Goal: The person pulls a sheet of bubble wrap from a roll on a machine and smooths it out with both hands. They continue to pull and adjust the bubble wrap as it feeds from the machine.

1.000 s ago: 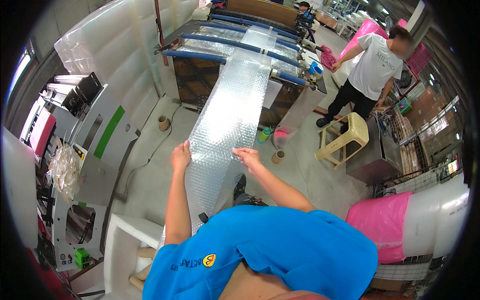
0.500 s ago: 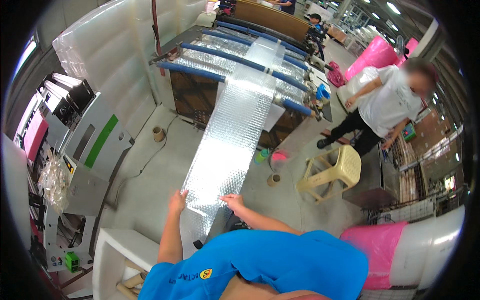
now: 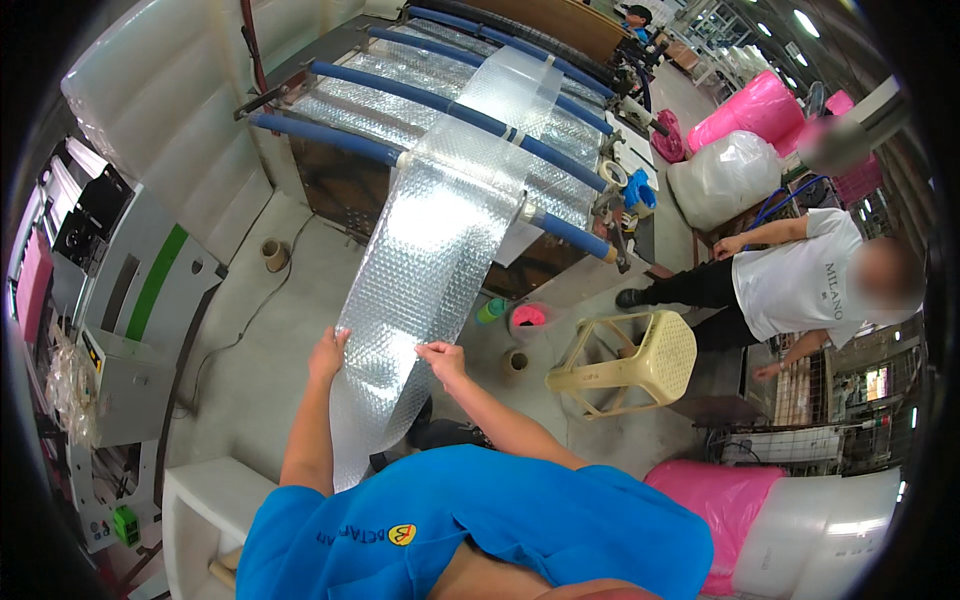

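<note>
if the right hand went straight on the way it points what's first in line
The bubble wrap strip: the right hand grips its right edge and points leftward across it. Past that, the line seems to run near the left hand at the opposite edge, though depth is unclear.

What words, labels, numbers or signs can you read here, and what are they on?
I won't copy wording out, but lettering shows:
Blue shirt: dark letters beside a round yellow badge.
White T-shirt: dark letters across the chest.
Beige stool: marks too small to read.
White roll, lower right: likewise.
</note>
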Motion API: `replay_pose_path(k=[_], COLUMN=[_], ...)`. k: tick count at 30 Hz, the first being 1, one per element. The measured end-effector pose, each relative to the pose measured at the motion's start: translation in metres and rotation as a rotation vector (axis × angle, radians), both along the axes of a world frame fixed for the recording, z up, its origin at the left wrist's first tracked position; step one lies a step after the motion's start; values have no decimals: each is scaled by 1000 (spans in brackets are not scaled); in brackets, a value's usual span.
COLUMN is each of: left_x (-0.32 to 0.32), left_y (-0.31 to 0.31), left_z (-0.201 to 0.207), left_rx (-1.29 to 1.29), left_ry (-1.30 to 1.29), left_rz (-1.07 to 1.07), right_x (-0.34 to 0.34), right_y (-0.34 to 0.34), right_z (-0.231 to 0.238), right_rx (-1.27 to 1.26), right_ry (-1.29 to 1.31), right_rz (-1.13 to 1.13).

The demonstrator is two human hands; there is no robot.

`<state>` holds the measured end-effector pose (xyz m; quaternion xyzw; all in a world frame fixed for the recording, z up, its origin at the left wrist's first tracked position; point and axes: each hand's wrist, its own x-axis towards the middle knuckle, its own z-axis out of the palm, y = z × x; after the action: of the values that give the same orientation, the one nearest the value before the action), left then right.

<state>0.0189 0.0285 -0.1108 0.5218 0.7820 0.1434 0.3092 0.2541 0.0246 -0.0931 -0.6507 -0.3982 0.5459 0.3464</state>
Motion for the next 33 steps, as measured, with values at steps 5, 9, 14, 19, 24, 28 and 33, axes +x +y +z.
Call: replay_pose_path(k=[5,9,14,19,24,28,33], left_x=[21,21,13,27,3,-37,-48], left_y=[44,55,53,30,-16,-62,-113], left_z=[31,27,39,103,85,7,-3], left_rx=[107,207,125,139,23,-105,72], left_ry=[-50,-152,-401,-228,-348,-308,-161], left_rz=[55,162,31,64,19,-94,-4], right_x=[19,21,18,24,21,-12,-46], right_y=[49,57,31,18,-5,-79,-136], right_z=[19,42,22,26,25,-1,5], right_rx=[41,28,-94,-160,-185,-242,-230], right_ry=[28,60,157,580,455,270,205], right_rz=[-25,-6,137,118,175,232,222])
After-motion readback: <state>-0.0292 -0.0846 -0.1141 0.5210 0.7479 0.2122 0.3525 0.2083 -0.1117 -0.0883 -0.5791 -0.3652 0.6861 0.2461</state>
